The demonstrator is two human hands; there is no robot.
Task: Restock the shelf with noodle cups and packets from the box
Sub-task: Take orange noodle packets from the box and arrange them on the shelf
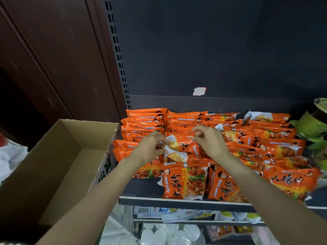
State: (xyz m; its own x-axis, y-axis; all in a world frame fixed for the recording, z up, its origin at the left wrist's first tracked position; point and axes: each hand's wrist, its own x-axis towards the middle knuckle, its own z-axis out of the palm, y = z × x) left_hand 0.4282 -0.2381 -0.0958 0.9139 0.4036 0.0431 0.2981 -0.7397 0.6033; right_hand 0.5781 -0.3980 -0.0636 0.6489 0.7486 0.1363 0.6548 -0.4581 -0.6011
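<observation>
The fingers (160, 141) of the left hand (150, 147) are curled and pinch the left end of an orange noodle packet (184, 145); the fingers (198, 133) of the right hand (210, 143) are curled too and pinch the same packet at its upper right edge. That packet lies on top of the heap, in the middle of the shelf (141, 189), at 12 o'clock from the person. More orange packets (276, 149) cover the shelf from its 9 o'clock side across to 3 o'clock, stacked in rows at the back and lying loose and overlapping at the front edge. The cardboard box (58, 161) stands open at 9 o'clock, just beside the shelf's left end, its visible inside bare. At 3 o'clock green-wrapped goods (316, 126) sit beside the packets. Below, at 6 o'clock, a lower shelf (194, 222) holds pale packets and white cups (159, 236).
</observation>
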